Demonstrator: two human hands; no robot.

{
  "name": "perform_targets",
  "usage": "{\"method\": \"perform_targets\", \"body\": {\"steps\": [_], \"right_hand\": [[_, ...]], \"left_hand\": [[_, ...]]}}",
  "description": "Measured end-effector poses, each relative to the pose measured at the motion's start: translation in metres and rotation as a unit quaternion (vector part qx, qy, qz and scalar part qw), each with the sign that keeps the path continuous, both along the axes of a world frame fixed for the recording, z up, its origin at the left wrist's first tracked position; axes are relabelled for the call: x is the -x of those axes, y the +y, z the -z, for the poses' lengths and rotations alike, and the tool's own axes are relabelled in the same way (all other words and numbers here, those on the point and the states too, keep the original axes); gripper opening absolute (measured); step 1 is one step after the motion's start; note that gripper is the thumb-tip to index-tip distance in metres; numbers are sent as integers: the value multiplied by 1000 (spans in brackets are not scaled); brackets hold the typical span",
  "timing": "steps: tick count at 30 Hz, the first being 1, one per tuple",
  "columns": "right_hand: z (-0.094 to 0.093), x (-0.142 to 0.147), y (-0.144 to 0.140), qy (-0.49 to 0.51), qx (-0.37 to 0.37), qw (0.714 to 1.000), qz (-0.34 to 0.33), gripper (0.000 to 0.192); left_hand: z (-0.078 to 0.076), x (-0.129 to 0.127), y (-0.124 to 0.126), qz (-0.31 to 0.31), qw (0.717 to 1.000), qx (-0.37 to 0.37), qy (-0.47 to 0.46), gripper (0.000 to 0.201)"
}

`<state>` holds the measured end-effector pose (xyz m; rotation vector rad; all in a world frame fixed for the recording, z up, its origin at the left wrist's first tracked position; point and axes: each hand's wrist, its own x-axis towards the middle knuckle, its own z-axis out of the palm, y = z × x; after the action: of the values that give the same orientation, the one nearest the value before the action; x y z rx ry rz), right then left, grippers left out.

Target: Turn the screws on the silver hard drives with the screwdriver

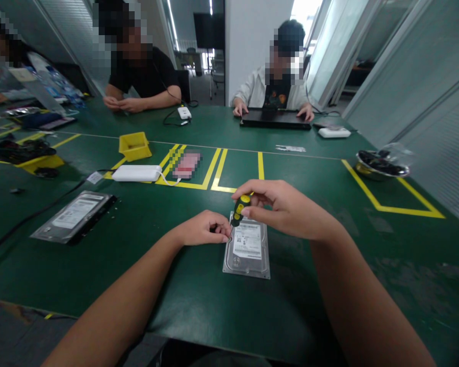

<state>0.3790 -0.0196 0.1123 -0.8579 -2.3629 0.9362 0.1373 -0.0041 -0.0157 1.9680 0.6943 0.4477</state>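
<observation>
A silver hard drive with a white label lies flat on the green table in front of me. My right hand grips a black-and-yellow screwdriver from above, its handle tilted and its shaft pointing down at the drive's left side. Beside that tip, my left hand has its fingers curled and closed, with thumb and fingertips at the drive's left edge. Whether they pinch the shaft, a screw or the drive's rim is too small to see. The drive's far end is partly covered by my right hand.
Another hard drive lies to the left near a black cable. Beyond are a white power bank, a pinkish phone, a yellow bin and a metal bowl of dark parts. A person opposite holds a black panel.
</observation>
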Motion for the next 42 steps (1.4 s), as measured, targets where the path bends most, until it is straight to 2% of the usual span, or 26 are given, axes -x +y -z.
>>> {"method": "perform_targets", "body": {"steps": [3,6,12,15,20,24,30,37,42], "right_hand": [[-1,2,-4,8,24,1000,2,25],[-1,4,-5,13,12,1000,-1,25],[3,12,-4,33,-88,995,-8,13],[3,15,-5,29,-105,994,-11,10],[1,17,-9,37,-113,993,-27,14],[0,16,-12,39,-99,994,-15,21],[-3,14,-15,24,-80,996,-9,22],[-6,12,-15,6,-118,993,-25,24],[-5,13,-17,-12,-171,985,4,22]], "left_hand": [[1,0,0,1,1000,1,5,20],[1,0,0,3,1000,5,8,21],[4,1,0,6,999,25,22,23],[7,2,1,2,1000,23,19,23],[5,2,1,-10,1000,5,16,23],[2,2,0,-12,1000,-2,28,23],[5,3,1,0,1000,3,23,23],[9,2,1,-10,1000,7,12,22],[6,2,0,-3,999,29,14,22]]}}
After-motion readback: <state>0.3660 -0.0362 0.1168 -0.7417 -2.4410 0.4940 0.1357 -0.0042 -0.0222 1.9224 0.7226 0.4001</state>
